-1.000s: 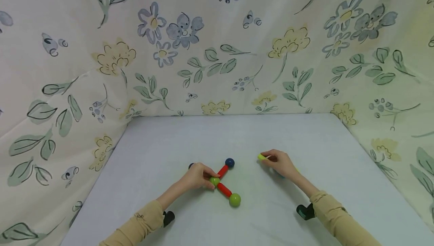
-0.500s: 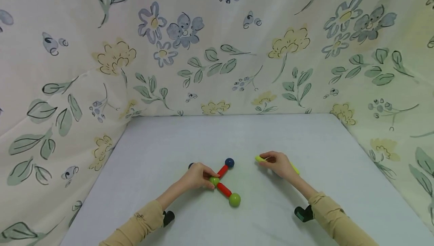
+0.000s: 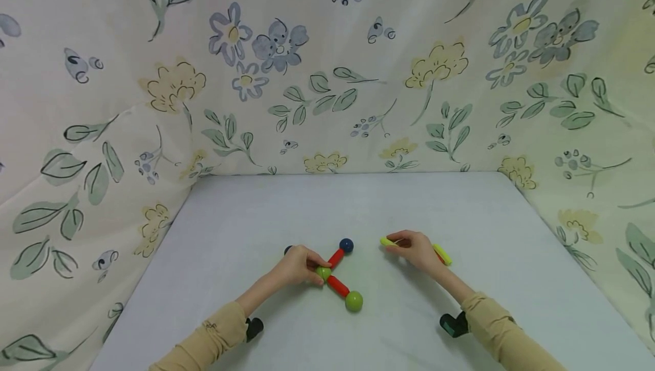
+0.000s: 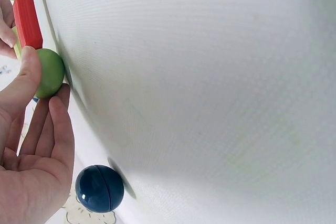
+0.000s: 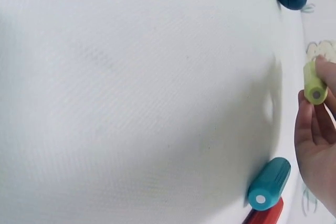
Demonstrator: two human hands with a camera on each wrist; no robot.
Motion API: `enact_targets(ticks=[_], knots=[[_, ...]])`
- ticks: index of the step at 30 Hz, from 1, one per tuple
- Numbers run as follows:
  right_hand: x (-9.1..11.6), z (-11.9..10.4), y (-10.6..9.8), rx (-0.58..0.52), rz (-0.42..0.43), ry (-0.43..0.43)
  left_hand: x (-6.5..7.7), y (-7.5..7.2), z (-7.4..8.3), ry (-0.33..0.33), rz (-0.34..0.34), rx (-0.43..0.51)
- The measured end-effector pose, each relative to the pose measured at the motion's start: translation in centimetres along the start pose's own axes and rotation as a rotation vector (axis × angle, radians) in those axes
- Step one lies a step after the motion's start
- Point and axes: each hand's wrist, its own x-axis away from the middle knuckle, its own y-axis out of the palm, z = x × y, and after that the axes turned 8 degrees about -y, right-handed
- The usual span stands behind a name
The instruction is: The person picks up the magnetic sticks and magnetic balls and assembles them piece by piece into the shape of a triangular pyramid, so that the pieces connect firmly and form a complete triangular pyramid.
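My left hand (image 3: 298, 266) pinches the green ball (image 3: 323, 273) in the middle of a joined piece. Two red rods run from this ball: one red rod (image 3: 335, 258) reaches a blue ball (image 3: 346, 245) at the back, the other red rod (image 3: 338, 287) a second green ball (image 3: 354, 301) in front. In the left wrist view the thumb and fingertips press on the green ball (image 4: 51, 73). To the right, my right hand (image 3: 416, 250) pinches a short yellow rod (image 5: 315, 83) between thumb and fingers; its round grey end spot shows in the right wrist view.
Another blue ball (image 4: 100, 189) lies beside the left hand, mostly hidden behind it in the head view. Near the right wrist are a loose yellow rod (image 3: 442, 254), a teal rod (image 5: 269, 184) and a red rod (image 5: 266, 213). Flowered cloth (image 3: 327, 75) encloses the white table (image 3: 245, 206).
My right hand has moved a little left and toward me with the yellow rod, nearer the joined piece, uncovering the loose rods behind its wrist. The left hand has stayed in place.
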Motion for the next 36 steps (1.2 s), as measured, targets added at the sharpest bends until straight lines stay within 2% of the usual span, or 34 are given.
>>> enact_targets(ticks=[8,22,29,36], knots=[[0.0,-0.4,0.6,-0.027,-0.016,-0.022,-0.1,-0.1,-0.1,0.003,-0.013,0.025],[-0.1,-0.7,2.7,-0.035,-0.053,0.042,-0.3,-0.1,-0.3,0.000,-0.018,0.028],[-0.1,-1.2,3.6,-0.065,-0.084,0.004,-0.4,0.0,-0.3,-0.009,-0.020,0.023],[-0.3,-2.1,4.6,-0.049,-0.074,0.064,-0.4,0.0,-0.3,-0.015,-0.018,0.006]])
